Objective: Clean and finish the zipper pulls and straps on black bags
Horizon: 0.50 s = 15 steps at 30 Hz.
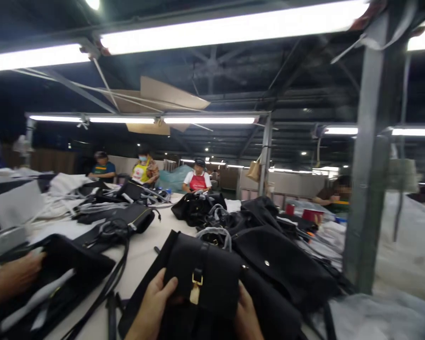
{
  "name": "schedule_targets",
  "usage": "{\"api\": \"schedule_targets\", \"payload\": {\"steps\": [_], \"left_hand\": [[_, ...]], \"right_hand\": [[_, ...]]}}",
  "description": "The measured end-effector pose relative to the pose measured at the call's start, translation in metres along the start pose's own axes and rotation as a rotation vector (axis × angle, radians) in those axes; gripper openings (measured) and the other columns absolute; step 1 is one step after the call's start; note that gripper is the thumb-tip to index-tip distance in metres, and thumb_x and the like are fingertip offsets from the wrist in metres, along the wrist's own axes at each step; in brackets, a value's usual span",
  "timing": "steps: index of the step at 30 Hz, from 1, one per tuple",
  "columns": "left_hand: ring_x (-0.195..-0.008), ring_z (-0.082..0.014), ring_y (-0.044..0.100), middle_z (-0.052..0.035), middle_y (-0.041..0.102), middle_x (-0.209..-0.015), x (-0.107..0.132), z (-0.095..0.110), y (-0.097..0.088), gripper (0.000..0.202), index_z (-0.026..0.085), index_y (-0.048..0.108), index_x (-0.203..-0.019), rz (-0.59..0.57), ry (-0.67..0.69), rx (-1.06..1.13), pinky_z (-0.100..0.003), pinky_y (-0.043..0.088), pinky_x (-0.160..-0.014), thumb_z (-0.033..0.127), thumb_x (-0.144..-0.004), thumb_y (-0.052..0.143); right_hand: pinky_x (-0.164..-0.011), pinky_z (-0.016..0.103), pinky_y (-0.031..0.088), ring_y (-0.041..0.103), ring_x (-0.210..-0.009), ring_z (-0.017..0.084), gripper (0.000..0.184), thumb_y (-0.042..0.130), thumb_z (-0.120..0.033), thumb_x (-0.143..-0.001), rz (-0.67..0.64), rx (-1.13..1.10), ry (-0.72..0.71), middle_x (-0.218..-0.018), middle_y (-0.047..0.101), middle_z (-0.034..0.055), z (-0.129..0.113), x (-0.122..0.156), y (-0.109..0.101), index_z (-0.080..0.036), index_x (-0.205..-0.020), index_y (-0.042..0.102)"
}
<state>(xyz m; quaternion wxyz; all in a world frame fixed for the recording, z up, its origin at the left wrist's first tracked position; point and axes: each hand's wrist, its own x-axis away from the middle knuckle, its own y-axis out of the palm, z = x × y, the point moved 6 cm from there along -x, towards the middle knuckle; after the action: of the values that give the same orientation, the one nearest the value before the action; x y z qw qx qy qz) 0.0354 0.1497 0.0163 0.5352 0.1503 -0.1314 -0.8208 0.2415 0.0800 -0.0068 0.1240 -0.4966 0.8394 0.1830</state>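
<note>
Between my two hands is a black bag (pixel 219 269) with a front flap, a strap and a gold buckle (pixel 197 279) with a gold tab below it. My left hand (pixel 154 302) grips the flap's left side, thumb on top and fingers underneath. At the right edge, my right hand (pixel 247 314) holds the bag, its fingers partly hidden behind it. The bag's lower part runs out of view at the bottom. Right beside it lies a large black bag piece (pixel 283 264) with a small shiny stud.
At the left, another person's hand (pixel 24 271) holds an open black bag (pixel 67 264). More black bags (pixel 198 205) and grey cords cover the white table (pixel 156 245). A metal post (pixel 364 165) stands at right by plastic sheeting (pixel 403 245). Several people sit beyond the table.
</note>
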Motion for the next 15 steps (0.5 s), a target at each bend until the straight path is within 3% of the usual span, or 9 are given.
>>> {"api": "schedule_targets", "payload": {"steps": [3, 7, 11, 15], "left_hand": [[-0.079, -0.0237, 0.071, -0.0069, 0.076, -0.095, 0.002, -0.007, 0.003, 0.042, 0.017, 0.067, -0.099, -0.005, 0.018, 0.027, -0.028, 0.056, -0.059, 0.039, -0.067, 0.081], [-0.072, -0.0193, 0.069, -0.005, 0.075, -0.089, 0.01, -0.012, 0.003, 0.042, 0.016, 0.066, -0.095, -0.004, -0.007, 0.08, -0.027, 0.058, -0.054, 0.038, -0.064, 0.084], [-0.07, -0.019, 0.07, -0.0055, 0.075, -0.088, 0.015, -0.011, -0.003, 0.04, 0.015, 0.066, -0.091, 0.045, -0.029, 0.093, -0.027, 0.059, -0.053, 0.032, -0.06, 0.086], [-0.073, -0.0189, 0.071, -0.0052, 0.075, -0.092, 0.018, -0.012, 0.002, 0.036, 0.015, 0.065, -0.091, 0.051, -0.055, 0.105, -0.028, 0.061, -0.056, 0.028, -0.063, 0.083]], "right_hand": [[-0.082, 0.039, 0.055, 0.069, -0.093, 0.03, 0.047, 0.079, -0.044, -0.062, 0.063, 0.035, 0.069, -0.098, 0.076, 0.0087, 0.018, -0.003, -0.017, -0.017, -0.1, 0.07], [-0.075, 0.037, 0.055, 0.07, -0.086, 0.03, 0.047, 0.077, -0.047, -0.061, 0.121, 0.107, 0.106, -0.09, 0.077, 0.0081, 0.026, -0.002, -0.027, -0.016, -0.095, 0.071], [-0.071, 0.035, 0.054, 0.068, -0.079, 0.023, 0.035, 0.07, -0.046, -0.078, 0.133, 0.168, 0.189, -0.085, 0.073, 0.0037, 0.038, -0.012, -0.022, -0.015, -0.095, 0.068], [-0.074, 0.037, 0.056, 0.066, -0.085, 0.019, 0.028, 0.059, -0.039, -0.092, 0.102, 0.206, 0.24, -0.102, 0.068, 0.0031, 0.04, -0.023, -0.01, -0.015, -0.104, 0.064]]}}
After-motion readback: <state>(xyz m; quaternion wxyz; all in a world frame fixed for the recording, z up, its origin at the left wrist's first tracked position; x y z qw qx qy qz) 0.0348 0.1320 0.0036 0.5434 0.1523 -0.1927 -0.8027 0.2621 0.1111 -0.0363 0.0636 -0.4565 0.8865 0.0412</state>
